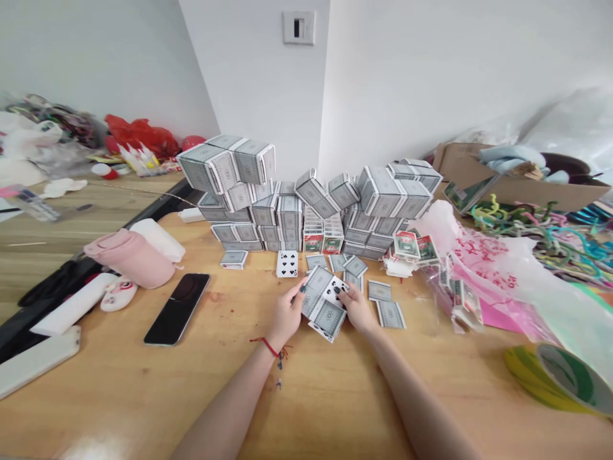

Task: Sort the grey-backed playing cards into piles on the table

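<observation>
Bare forearms [225, 396] come in over the tabletop's [297, 425] near edge, probably kept low so the wrists stay steady. Left hand [287, 314] and right hand [359, 309] share one card cluster [313, 287], just above the tabletop, about midway between left and right edges. Left grip: narrow, thumb on the cluster's left margin. Right grip: narrow too, thumb pressed on a spade face. Looks like pinching at opposite sides to keep overlapping pieces from slipping; whether they're folded together, can't tell.

Loose cards [379, 291], backs up, lie just beyond and right of the hands, presumably for easy reach. Spade card [287, 264] face up nearer the far edge. Behind it, left stack [239, 169] and right stack [383, 191] of card blocks, piled high, likely to save surface. Tilted blocks [313, 191] between them, above printed card boxes [313, 243].

Phone [177, 310] toward left edge, pink pouch [127, 259] beyond it. Tape roll [531, 374] toward near right corner, plastic bag [483, 255] along right edge; both seem pushed aside for elbow room.
</observation>
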{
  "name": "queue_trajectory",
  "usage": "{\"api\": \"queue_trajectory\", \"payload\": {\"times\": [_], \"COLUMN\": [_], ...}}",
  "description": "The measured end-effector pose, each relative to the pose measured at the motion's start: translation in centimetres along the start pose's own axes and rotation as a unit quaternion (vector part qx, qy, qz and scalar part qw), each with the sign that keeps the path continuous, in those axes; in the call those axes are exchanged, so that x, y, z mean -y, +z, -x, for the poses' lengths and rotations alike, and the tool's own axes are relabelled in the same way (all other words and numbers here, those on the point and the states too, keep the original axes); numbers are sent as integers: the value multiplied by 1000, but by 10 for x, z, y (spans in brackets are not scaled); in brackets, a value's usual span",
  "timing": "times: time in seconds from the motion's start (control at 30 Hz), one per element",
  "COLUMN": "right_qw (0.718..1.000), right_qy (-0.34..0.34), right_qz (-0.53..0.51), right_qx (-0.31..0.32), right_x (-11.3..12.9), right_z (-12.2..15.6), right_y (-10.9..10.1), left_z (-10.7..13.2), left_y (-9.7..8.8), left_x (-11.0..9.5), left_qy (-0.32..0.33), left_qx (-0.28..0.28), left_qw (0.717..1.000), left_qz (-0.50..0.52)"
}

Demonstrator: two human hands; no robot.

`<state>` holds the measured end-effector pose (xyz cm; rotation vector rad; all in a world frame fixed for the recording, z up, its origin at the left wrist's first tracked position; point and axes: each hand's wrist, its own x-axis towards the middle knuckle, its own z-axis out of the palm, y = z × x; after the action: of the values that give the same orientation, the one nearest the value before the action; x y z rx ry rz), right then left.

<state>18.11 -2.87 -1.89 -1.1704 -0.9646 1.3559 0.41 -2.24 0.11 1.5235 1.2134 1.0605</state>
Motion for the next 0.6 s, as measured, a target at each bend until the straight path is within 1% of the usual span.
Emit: {"api": "queue_trajectory", "payload": {"times": [0.27,0.37,0.43,0.53,0.6], "right_qw": [997,997,999,999,997], "right_qy": [-10,-4,4,18,31], "right_qz": [75,71,40,-9,-12], "right_qx": [20,27,33,47,69], "right_x": [1,0,2,9,14], "right_z": [0,-2,-2,-1,1], "right_y": [-4,-7,-8,-11,-12], "left_z": [1,1,0,-2,-5], "left_y": [-3,-4,-6,-10,-14], "left_x": [1,0,-3,-8,-10], "left_qy": [-25,-48,-56,-53,-76], "left_qx": [34,51,60,81,85], "left_qw": [999,998,996,991,983], "left_qz": [-15,-8,18,92,142]}}
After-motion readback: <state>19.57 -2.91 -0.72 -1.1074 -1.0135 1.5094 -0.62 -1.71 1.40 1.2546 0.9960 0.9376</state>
